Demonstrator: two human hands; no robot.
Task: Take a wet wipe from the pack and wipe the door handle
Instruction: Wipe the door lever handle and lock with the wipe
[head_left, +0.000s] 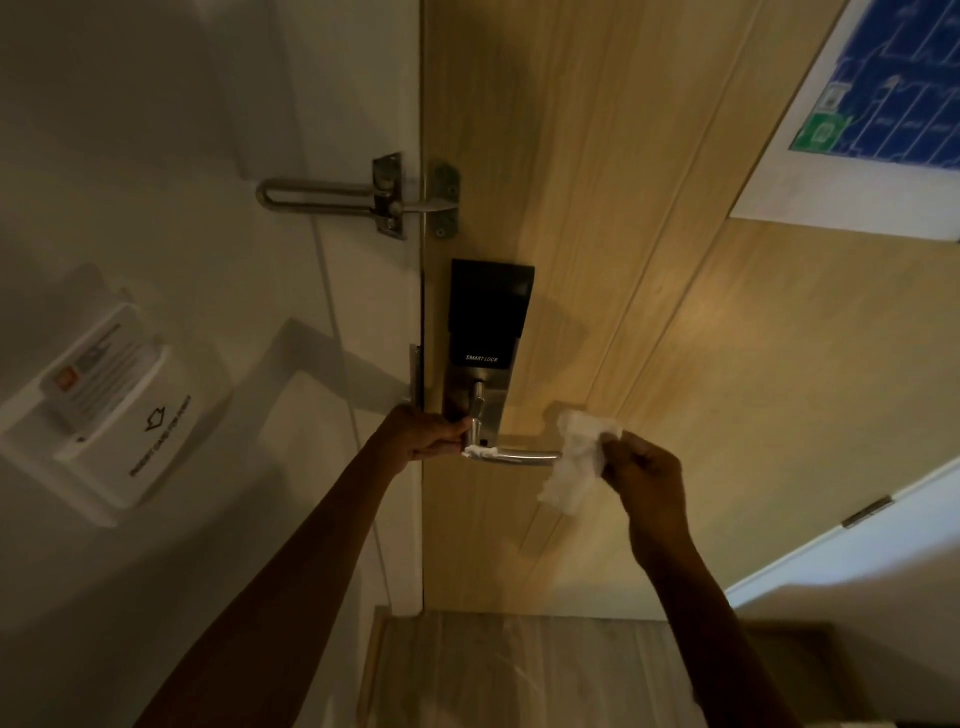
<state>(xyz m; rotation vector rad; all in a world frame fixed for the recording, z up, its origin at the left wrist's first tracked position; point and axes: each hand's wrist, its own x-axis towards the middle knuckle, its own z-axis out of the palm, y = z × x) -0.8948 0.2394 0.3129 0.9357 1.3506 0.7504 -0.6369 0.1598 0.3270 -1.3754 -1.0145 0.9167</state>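
My left hand (431, 434) pinches one end of the wipe (579, 462) at the handle (524, 457) base; my right hand (647, 475) grips the other end, stretching it along the lever.

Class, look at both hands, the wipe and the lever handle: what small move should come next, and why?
Probably draw the wet wipe in the right hand leftward along the door handle. The wipe sits at the lever's free end, the left hand is at its base by the lock, and white residue shows near the base.
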